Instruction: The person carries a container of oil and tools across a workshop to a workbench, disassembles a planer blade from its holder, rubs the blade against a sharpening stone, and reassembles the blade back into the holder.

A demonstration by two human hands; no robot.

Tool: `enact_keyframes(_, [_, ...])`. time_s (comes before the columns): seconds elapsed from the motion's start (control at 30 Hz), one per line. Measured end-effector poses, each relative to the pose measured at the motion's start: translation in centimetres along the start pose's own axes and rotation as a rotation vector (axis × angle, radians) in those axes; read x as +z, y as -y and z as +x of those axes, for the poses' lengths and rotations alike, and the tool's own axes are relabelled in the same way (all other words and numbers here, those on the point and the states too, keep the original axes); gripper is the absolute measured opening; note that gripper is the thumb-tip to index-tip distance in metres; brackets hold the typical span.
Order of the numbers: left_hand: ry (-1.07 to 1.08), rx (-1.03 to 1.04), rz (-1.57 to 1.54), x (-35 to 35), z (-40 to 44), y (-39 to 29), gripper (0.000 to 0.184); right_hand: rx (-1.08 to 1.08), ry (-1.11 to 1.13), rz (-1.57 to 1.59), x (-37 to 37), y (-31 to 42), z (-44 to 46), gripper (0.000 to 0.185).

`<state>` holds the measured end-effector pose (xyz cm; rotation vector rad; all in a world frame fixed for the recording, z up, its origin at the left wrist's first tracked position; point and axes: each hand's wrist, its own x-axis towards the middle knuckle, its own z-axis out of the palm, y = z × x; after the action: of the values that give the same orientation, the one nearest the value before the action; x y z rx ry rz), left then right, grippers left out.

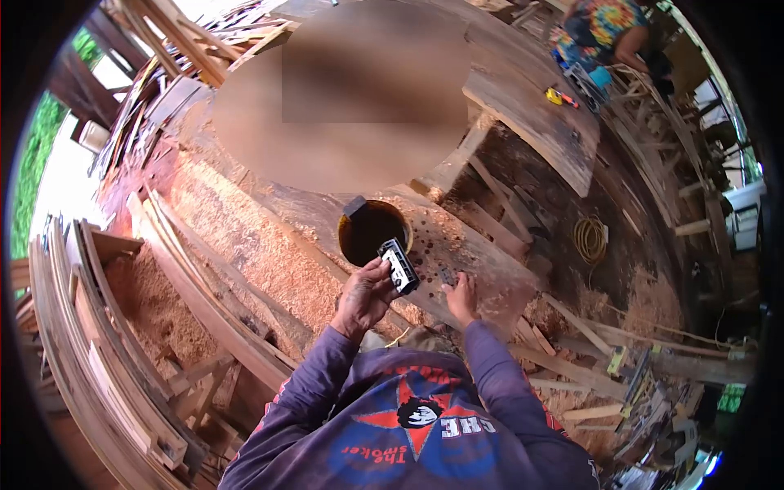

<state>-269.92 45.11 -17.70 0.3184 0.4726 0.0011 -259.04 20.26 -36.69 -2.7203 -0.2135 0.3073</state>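
The left hand is gripping a small black-and-white box, which is hanging tilted over the near right rim of a bucket with a dark inside, while a dark block is resting on the bucket's far left rim. To the right, the right hand is reaching its curled fingers to a small grey piece above the counter, though whether it is gripping that piece I cannot tell. Pale shavings are covering the counter's left side.
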Motion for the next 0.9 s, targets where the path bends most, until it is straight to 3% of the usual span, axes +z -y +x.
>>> enact_keyframes(0.07, [-0.091, -0.004, -0.016, -0.9, 0.1, 0.2, 0.032, -0.002, -0.019, -0.013, 1.9, -0.3, 0.5, 0.049])
enact_keyframes(0.37, [-0.052, -0.004, -0.062, -1.1, -0.4, -0.3, 0.035, 0.14, 0.003, 0.176, 3.3, -1.9, 2.2, 0.042])
enact_keyframes(0.43, [-0.011, 0.032, -0.001, -0.8, -0.4, -0.4, 0.042, 0.115, 0.247, 0.245, 3.7, -2.6, 3.0, 0.032])
enact_keyframes(0.47, [-0.003, 0.028, 0.002, -0.6, -0.4, -0.4, 0.042, 0.119, 0.238, 0.247, 2.4, -1.4, 3.0, 0.032])
enact_keyframes(0.53, [0.035, 0.08, 0.033, -0.1, -0.4, -0.4, 0.05, 0.435, 0.452, 0.908, -1.0, 0.8, 2.4, 0.021])
enact_keyframes(0.57, [0.05, 0.096, 0.067, 0.4, -0.5, -0.6, 0.054, 0.381, 0.521, 1.151, -2.6, 1.2, 2.1, 0.014])
enact_keyframes(0.6, [0.066, 0.109, 0.057, 0.3, -0.1, -0.5, 0.058, 0.396, 0.502, 1.154, -5.0, 2.5, 1.4, 0.014])
enact_keyframes(0.67, [0.112, 0.133, 0.094, 0.7, 0.3, -0.6, 0.063, 0.257, 0.51, 1.317, -10.1, 6.3, 0.2, 0.024])
enact_keyframes(0.7, [0.108, 0.128, 0.084, 1.0, 0.5, -0.6, 0.066, 0.256, 0.491, 1.321, -11.9, 7.5, -0.2, 0.024])
enact_keyframes(0.77, [0.122, 0.115, 0.091, 1.8, 1.2, -0.5, 0.066, 0.048, 0.425, 1.366, -14.8, 9.4, -0.7, 0.041])
enact_keyframes(0.9, [0.153, 0.098, 0.128, 1.9, 2.9, -0.1, 0.064, 0.037, 0.469, 1.377, -19.2, 11.4, -1.0, 0.047])
